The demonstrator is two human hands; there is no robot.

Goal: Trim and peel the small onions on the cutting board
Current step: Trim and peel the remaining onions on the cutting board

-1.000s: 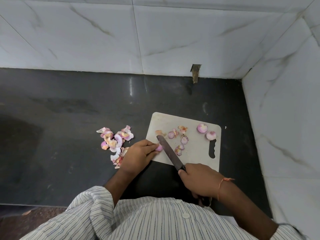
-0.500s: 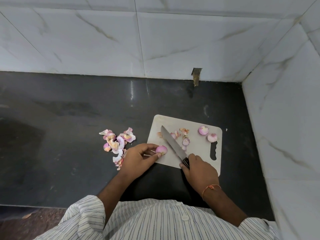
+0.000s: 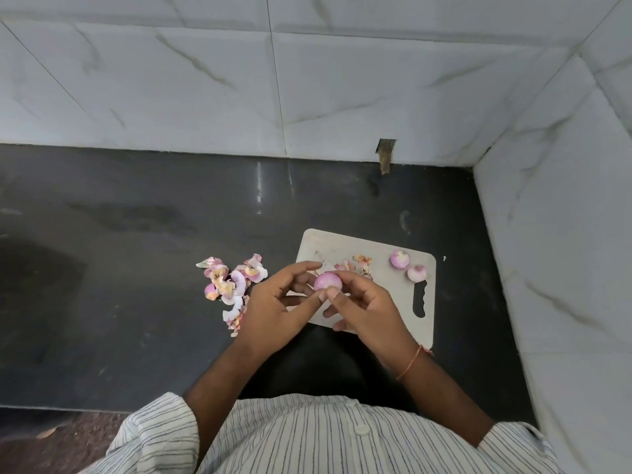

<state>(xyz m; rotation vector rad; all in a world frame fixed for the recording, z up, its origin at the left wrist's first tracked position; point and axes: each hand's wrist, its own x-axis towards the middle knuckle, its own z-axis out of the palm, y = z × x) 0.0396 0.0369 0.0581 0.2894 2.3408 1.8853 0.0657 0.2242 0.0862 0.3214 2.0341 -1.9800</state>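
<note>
Soft even light, faint counter (image 3: 171, 302) glare, wide-angle edge bending

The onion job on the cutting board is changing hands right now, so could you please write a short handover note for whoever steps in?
Left hand: fingertips pinch the small onion.
Right hand: thumb and fingers on the same onion, held above the cutting board.
Knife: only its blade tip shows on the board, behind the left hand.
Done: two onions lie at the board's far right corner, apparently peeled; peel pile sits on the counter left of the board.
Left: peel the held onion, set it with the others, clear the scraps on the board.
</note>
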